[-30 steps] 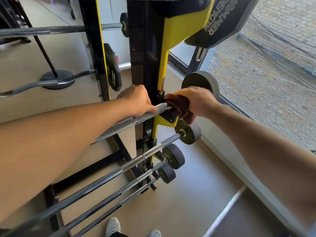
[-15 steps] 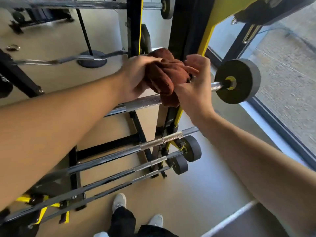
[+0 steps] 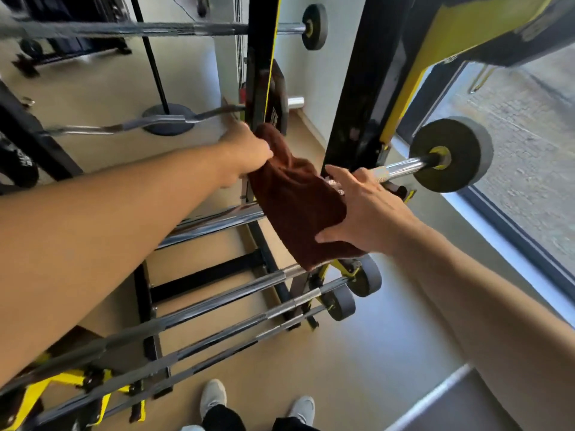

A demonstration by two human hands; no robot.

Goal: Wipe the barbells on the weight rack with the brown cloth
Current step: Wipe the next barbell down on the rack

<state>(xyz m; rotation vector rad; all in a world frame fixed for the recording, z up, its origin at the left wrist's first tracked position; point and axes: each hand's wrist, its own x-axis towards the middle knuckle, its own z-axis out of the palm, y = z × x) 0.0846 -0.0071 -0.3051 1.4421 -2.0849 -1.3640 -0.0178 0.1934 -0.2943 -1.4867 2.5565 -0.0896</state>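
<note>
Gym, weight room. Black-and-yellow weight rack (image 3: 357, 88) at 12 o'clock, tiered with several barbells (image 3: 217, 298) running down toward 7 o'clock, small grey plates (image 3: 452, 154) on bar ends at 2 and 5 o'clock. Curl bar (image 3: 140, 126) at 10 o'clock, another loaded bar (image 3: 155, 28) at 11 o'clock. Smooth tan floor (image 3: 357, 368). Large floor-level window (image 3: 529, 150) at 3 o'clock.

The left hand (image 3: 249, 150) pinched the top of a dark brown terry cloth (image 3: 295, 197) draped over a chrome barbell (image 3: 401, 168) on the black-and-yellow steel rack (image 3: 357, 104); the right hand (image 3: 364, 213) pressed it, fingers spread.
</note>
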